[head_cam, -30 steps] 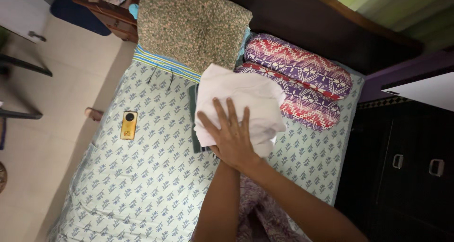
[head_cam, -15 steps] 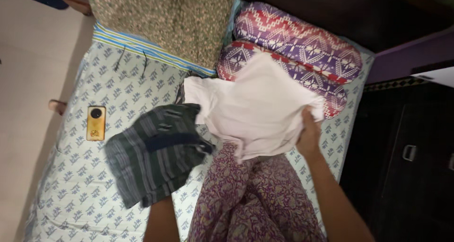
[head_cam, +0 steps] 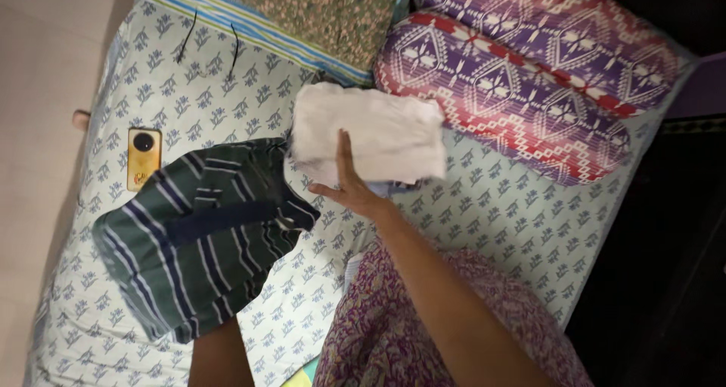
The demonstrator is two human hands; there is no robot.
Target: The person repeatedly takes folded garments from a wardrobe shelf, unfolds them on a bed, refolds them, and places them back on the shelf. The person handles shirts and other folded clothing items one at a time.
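Right hand [head_cam: 349, 190] grip flat and spread on the white folded cloth [head_cam: 370, 133], left grip hidden under the striped green garment [head_cam: 200, 232], which may slide off and unfold beside it.

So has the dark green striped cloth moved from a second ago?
Yes. The dark green striped cloth left the white folded cloth, now lifted leftward near the yellow phone.
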